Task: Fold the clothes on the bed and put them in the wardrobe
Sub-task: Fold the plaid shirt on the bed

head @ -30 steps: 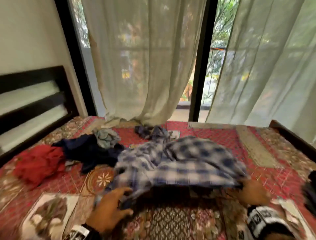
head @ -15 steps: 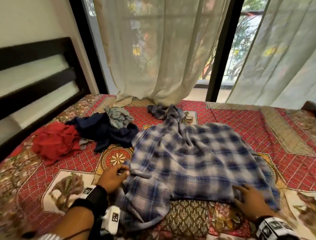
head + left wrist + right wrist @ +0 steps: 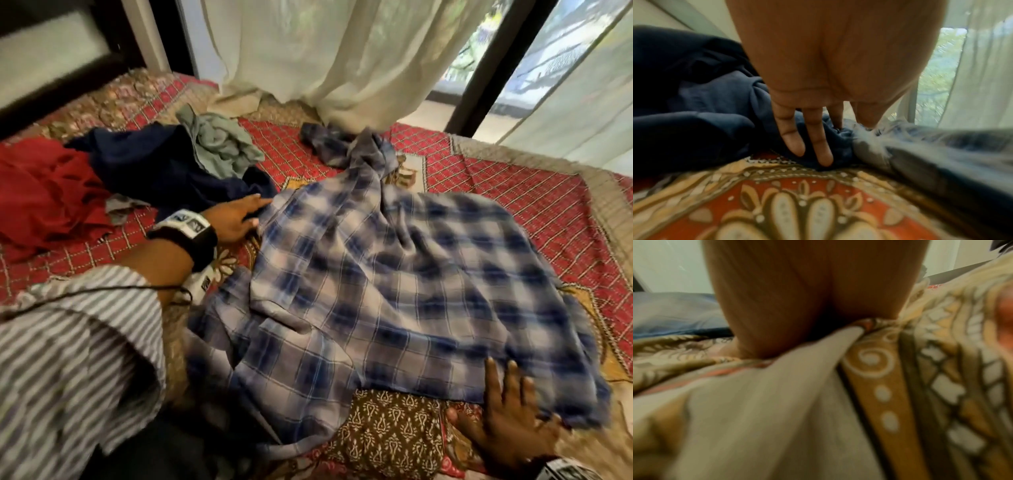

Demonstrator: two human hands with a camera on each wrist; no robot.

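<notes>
A blue plaid shirt (image 3: pixel 394 291) lies spread across the patterned bed cover (image 3: pixel 513 192), its collar end bunched toward the window. My left hand (image 3: pixel 239 216) reaches to the shirt's upper left edge, beside a navy garment (image 3: pixel 154 164). In the left wrist view its fingers (image 3: pixel 818 142) are straight over the navy garment (image 3: pixel 684 97), and the index fingertip meets the plaid shirt (image 3: pixel 941 146). My right hand (image 3: pixel 510 418) presses flat, fingers spread, on the shirt's near right hem. The right wrist view is blurred; my right hand (image 3: pixel 797 296) rests on the bed cover (image 3: pixel 879 386).
A red garment (image 3: pixel 44 192) and a grey-green one (image 3: pixel 222 147) lie crumpled at the left with the navy one. A dark headboard (image 3: pixel 51 51) stands at far left. Pale curtains (image 3: pixel 342 51) hang onto the bed's far edge. My striped sleeve (image 3: pixel 68 359) fills the lower left.
The shirt has gone from a lifted heap to lying spread out. My left hand let go of its near left edge and moved up to the upper left edge. The right hand stayed on the hem.
</notes>
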